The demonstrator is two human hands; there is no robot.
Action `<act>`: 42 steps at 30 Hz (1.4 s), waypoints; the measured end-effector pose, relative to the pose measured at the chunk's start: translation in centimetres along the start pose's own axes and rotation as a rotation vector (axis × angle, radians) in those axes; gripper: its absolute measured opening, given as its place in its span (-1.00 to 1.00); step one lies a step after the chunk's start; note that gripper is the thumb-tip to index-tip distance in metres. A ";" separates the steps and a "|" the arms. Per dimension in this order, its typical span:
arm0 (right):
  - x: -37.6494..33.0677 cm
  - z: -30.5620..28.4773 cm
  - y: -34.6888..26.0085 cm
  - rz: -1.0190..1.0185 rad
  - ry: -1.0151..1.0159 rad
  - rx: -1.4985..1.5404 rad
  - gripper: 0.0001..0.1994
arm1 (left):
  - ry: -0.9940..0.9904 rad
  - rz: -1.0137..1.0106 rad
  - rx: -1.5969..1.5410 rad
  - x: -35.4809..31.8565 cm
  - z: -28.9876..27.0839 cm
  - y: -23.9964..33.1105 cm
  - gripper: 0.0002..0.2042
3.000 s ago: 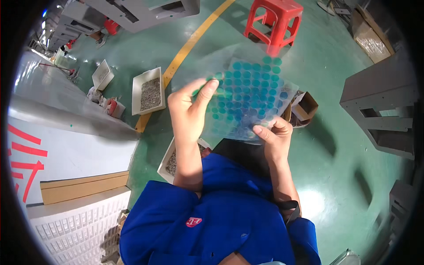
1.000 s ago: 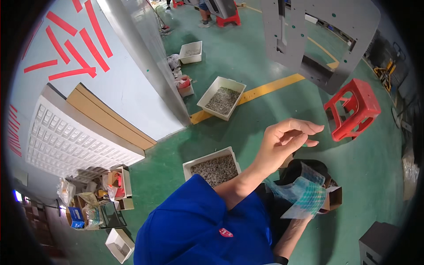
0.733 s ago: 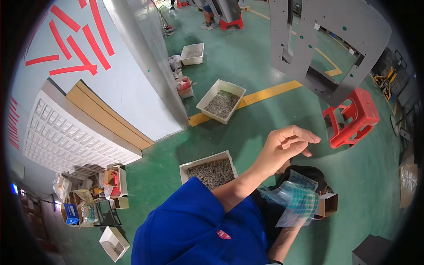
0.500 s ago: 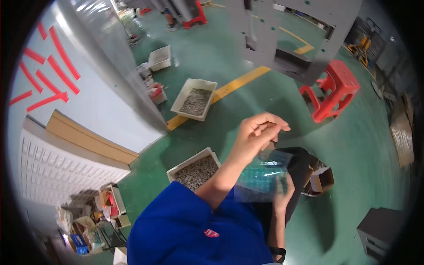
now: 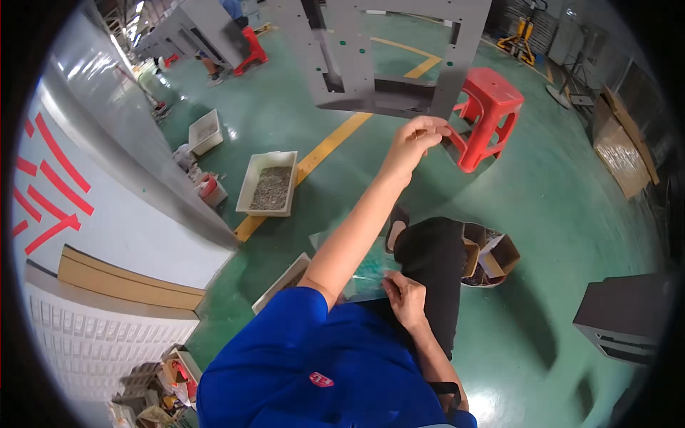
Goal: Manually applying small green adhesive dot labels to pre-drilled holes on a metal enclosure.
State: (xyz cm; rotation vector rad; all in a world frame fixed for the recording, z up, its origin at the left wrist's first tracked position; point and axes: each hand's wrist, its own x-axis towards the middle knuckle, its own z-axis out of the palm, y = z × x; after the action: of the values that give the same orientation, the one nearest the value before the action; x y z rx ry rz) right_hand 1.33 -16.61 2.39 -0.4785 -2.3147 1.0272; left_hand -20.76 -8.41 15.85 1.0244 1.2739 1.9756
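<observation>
My left hand (image 5: pixel 415 148) is raised at the end of a stretched arm, beside the lower edge of a grey metal frame (image 5: pixel 357 82) with cut-outs and green dots. Its thumb and fingers are pinched together; anything between them is too small to make out. Lower down, close to my lap, my right hand (image 5: pixel 407 298) grips the edge of a clear plastic bag (image 5: pixel 367 274). Greenish colour shows through the bag, and I cannot tell its contents. Part of the bag is hidden behind my left forearm.
A white tray of small grey parts (image 5: pixel 244 191) stands on the floor ahead; another tray (image 5: pixel 275 287) is partly covered by my arm. A red stool (image 5: pixel 492 89) stands by the frame. Right of my knee is an open container with cardboard boxes (image 5: pixel 505 255).
My left hand has moved from above the bag up and forward to the frame's lower edge. My right hand has shifted left with the bag. The whole view has turned somewhat.
</observation>
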 end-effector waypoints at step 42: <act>-0.4 -0.2 0.7 -0.100 -0.001 -0.055 -0.86 | 0.165 0.139 0.381 -8.6 -18.5 8.9 -0.43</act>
State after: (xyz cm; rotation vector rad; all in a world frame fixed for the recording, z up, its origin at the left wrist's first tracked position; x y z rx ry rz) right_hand 1.89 -16.21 1.81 -0.3791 -2.3478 0.9183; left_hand -32.06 -27.59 16.84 1.1725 1.7617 1.9976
